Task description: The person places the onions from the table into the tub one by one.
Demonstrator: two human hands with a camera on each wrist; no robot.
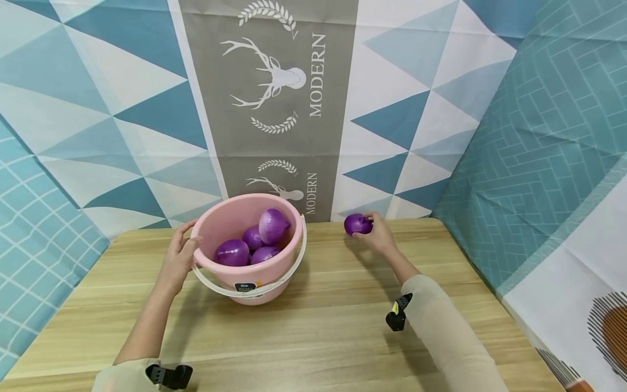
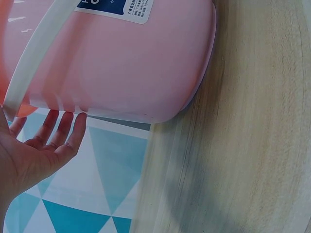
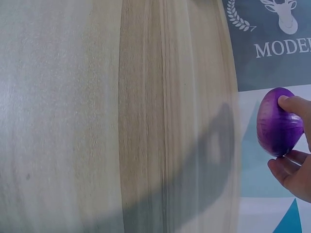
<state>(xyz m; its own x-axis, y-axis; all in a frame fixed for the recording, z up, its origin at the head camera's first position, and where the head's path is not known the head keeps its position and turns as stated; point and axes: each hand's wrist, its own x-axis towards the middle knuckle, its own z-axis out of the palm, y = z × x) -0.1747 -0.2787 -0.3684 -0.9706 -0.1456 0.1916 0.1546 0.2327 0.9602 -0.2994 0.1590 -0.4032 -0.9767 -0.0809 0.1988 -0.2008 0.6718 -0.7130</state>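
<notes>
A pink bucket (image 1: pixel 223 204) with a white handle (image 1: pixel 266 290) stands on the table at centre left in the head view. Inside it lie several shiny purple onions (image 1: pixel 232 252), one (image 1: pixel 273 226) resting on top of the others. My left hand (image 1: pixel 180 257) grips the bucket's left rim, thumb over the edge and fingers along the outside wall. In the left wrist view those fingers (image 2: pixel 62 132) touch the pink side. Over at the right, my right hand (image 1: pixel 378 234) pinches another purple onion (image 3: pixel 277 121) between thumb and fingers, held above the table's back edge.
The wooden table (image 1: pixel 333 326) backs onto a wall covering (image 1: pixel 274 136) with triangles and deer prints. A teal patterned sheet (image 1: pixel 534 141) hangs along the right side, blue tile print (image 1: pixel 34 245) on the left. Both sleeves carry black wrist straps (image 1: pixel 399 313).
</notes>
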